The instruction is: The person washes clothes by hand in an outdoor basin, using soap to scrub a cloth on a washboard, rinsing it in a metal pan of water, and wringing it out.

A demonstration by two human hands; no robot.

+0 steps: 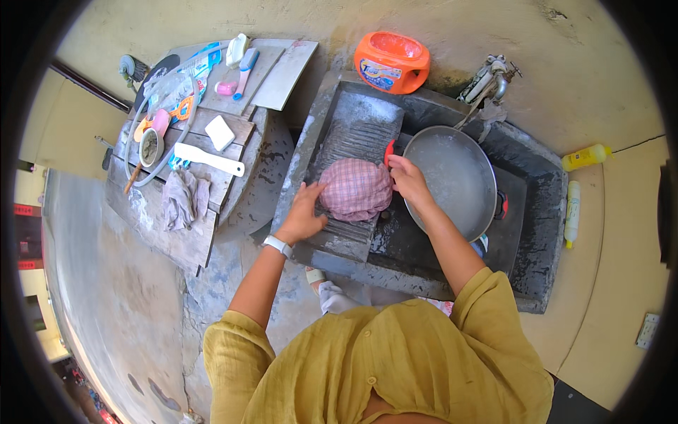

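A bundled pink checked cloth point(356, 189) lies on the ribbed washboard slope point(347, 238) of a stone sink. At its left edge is my left hand point(304, 213), fingers spread, the fingertips at the fabric without a visible grip. My right hand point(410, 181) is between the cloth and a wide metal pan point(447, 175) holding cloudy water. Its fingers are at the pan's red handle point(390, 152) and the right edge of the cloth; whether they grip either one is hard to see. The pan rests in the sink basin, with another red-and-black handle point(501, 205) on its right.
An orange Tide container point(392, 62) stands on the sink's back rim, near a wall tap point(495, 79). To the left, a plank table point(196, 135) holds a hose, brush point(246, 73), soap bar point(219, 133), white scraper-like tool point(209, 159) and grey rag point(184, 200). Two bottles point(585, 158) are at right.
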